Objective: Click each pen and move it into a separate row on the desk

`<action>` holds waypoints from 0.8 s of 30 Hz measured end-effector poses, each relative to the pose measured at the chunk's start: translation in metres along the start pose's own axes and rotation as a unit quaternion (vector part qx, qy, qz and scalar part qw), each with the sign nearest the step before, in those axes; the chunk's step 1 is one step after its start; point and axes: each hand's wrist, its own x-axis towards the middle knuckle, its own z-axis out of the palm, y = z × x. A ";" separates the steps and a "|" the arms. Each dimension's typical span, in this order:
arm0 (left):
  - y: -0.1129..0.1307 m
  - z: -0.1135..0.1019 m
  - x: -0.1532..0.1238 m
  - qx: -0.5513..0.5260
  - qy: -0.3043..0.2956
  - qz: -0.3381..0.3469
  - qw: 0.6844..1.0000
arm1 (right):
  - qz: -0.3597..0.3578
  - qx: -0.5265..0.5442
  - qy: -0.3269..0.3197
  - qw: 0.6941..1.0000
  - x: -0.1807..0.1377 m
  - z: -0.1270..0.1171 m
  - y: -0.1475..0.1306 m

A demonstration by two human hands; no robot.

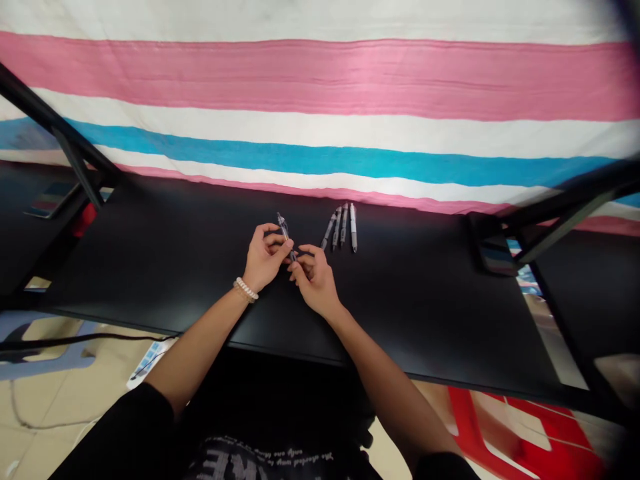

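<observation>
My left hand (266,257) holds a transparent pen barrel (283,227) upright between thumb and fingers, and a beaded bracelet (246,289) circles that wrist. My right hand (313,280) meets it at the fingertips, pinching a small dark pen part (293,255) close to the barrel's lower end. Just right of my hands, several pens (340,227) lie side by side on the black table (150,267), pointing away from me and slightly fanned. The rightmost pen is pale grey. None touches my hands.
A pink, white and blue striped cloth (320,113) hangs behind the table. Black metal frame bars (65,127) rise at both table ends. A dark cable (85,340) runs along the left, and a red plastic stool (520,433) stands on the tiled floor at lower right.
</observation>
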 end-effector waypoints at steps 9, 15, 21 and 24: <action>0.022 -0.007 0.033 -0.094 -0.010 -0.060 0.994 | 0.056 0.063 0.051 0.995 0.018 0.015 -0.014; 0.008 -0.008 0.058 -0.139 0.048 -0.048 0.988 | 0.028 0.019 0.097 0.995 0.042 0.024 0.000; 0.000 -0.007 0.060 -0.135 0.045 -0.030 0.989 | -0.023 -0.085 0.119 0.989 0.035 0.017 0.015; -0.001 -0.008 0.061 -0.149 0.055 -0.033 0.987 | -0.053 -0.142 0.134 0.979 0.036 0.012 0.014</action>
